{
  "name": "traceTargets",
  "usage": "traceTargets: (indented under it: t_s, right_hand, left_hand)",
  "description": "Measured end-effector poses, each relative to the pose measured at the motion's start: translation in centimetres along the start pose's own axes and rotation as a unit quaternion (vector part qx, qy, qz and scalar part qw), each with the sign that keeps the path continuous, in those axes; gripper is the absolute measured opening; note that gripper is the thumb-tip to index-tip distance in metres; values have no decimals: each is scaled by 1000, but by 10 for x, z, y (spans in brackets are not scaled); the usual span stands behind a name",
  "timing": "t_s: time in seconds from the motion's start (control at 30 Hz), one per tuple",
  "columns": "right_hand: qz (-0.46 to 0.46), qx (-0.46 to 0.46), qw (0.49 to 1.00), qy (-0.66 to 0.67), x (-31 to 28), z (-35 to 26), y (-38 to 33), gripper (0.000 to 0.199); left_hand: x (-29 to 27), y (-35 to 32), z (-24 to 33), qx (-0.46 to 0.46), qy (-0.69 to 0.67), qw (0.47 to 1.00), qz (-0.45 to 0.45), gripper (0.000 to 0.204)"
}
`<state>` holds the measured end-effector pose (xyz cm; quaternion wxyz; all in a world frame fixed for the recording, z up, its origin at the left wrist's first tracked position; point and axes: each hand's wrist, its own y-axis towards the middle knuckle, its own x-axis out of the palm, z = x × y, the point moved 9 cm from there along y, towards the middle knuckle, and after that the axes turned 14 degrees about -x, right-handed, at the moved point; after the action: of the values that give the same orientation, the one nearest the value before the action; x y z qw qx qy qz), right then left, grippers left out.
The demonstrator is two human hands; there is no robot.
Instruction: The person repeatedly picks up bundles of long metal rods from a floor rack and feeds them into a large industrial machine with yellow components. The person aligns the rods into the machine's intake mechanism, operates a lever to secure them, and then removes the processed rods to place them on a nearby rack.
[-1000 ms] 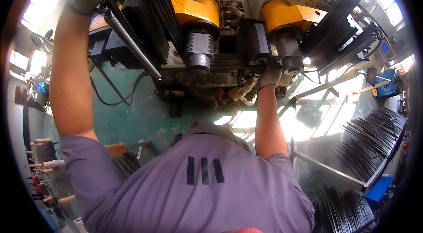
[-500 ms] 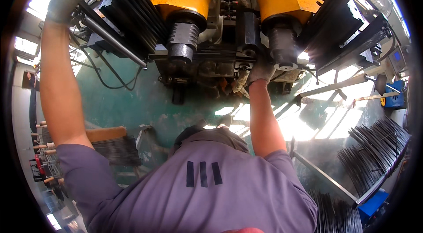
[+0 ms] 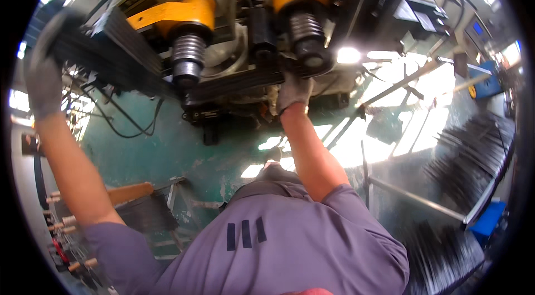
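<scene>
A bundle of dark metal rods [image 3: 237, 81] runs across the front of a machine, below two ridged steel spindles [image 3: 188, 56]. Its blurred left part slants up toward my left hand [image 3: 45, 80]. That grey-gloved hand is smeared by motion; it seems closed round the far end of the rods, though its fingers are not sharp. My right hand [image 3: 293, 93], also gloved, grips the bundle near its right end, just under the right spindle [image 3: 308, 38]. Its fingertips are hidden behind the rods.
Yellow arms [image 3: 192, 13] carry the spindles. Piles of dark rods [image 3: 473, 155] lie on a frame at the right, above a blue box [image 3: 489, 222]. A stand [image 3: 147, 214] with more rods is at the lower left. Sunlight glares on the green floor [image 3: 212, 158].
The rod bundle has come down and toward me, off the spindles. My left hand has swung left and down with its end; my right hand still holds it. The view has shifted right.
</scene>
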<state>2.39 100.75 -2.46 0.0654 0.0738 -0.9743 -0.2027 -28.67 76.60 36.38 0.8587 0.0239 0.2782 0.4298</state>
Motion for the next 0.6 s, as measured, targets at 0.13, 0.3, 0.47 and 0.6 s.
traceTargets:
  t_s: [0.13,0.3,0.47,0.6]
  right_hand:
    - [87,147,981,87,-92,-31,-60,18]
    - [146,223,963,-38,-294,-54,-121,11]
    - [422,59,896,-125,-538,-156,-174,18]
    - [415,20,733,-539,-671,-287,-183,33]
  left_hand:
    - [-1,-110,-10,58,-65,993,81,37]
    - [14,-188,-86,-74,-280,936,199,41]
    - [233,-290,-167,-334,-436,823,-141,29]
    - [395,-431,-162,-501,-521,607,-329,27]
